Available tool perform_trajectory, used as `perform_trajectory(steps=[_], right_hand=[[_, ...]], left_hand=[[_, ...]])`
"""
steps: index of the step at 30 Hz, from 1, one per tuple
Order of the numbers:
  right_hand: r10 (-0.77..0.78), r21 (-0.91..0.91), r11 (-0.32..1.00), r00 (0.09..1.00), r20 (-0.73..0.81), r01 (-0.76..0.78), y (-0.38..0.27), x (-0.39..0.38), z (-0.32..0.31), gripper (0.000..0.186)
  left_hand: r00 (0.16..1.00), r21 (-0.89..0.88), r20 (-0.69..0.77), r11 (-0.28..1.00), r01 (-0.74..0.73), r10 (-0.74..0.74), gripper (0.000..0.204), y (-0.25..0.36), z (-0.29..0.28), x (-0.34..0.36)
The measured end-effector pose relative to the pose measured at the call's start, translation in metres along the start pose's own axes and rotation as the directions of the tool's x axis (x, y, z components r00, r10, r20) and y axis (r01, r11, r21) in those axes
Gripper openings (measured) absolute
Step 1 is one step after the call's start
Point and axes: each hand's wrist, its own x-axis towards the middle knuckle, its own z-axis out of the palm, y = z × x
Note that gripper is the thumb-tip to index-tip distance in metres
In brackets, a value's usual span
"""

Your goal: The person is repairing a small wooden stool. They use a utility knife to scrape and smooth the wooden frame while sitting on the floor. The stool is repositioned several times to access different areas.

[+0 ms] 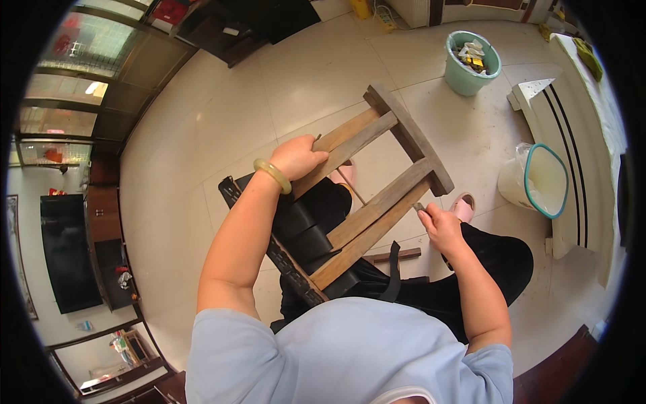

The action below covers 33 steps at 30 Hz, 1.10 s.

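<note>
A wooden stool frame (387, 205) lies tilted across my lap. Several black straps (313, 242) are wound about its near-left end, and a dark bar (289, 269) with black strap ends runs along that side. My left hand (299, 160), below a pale bangle (272, 176), is closed around the upper rail; a thin dark tip shows beside its fingers. Near the lower right corner of the frame, my right hand (441, 227) is closed on a small grey piece (419, 207), mostly hidden by the fingers. A loose black strap end (392, 269) hangs beside the frame.
A green bin (472, 77) with rubbish stands far right. Closer on the right is a white bin (531, 185) with a blue rim, beside a white bench-like piece (572, 128). A short wooden bar (397, 256) lies below the frame. Dark furniture (232, 34) stands at the back.
</note>
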Motion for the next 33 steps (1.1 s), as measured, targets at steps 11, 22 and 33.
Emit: perform_trajectory(steps=[11, 22, 33], right_hand=[[0.002, 0.052, 0.999, 1.0, -0.011, -0.001, -0.002, -0.002, -0.003, 0.027], [-0.112, 0.025, 0.993, 0.992, -0.059, 0.114, -0.004, -0.002, -0.011, 0.028], [-0.2, 0.049, 0.976, 0.966, -0.161, 0.21, -0.018, -0.007, -0.023, 0.027]], left_hand=[[0.998, -0.021, 0.056, 1.0, -0.012, 0.013, 0.062, 0.003, -0.005, -0.004], [1.0, 0.198, 0.012, 0.98, 0.023, -0.026, 0.067, 0.022, -0.007, -0.012], [0.997, 0.305, -0.072, 0.952, -0.003, 0.027, 0.063, 0.078, -0.034, -0.044]])
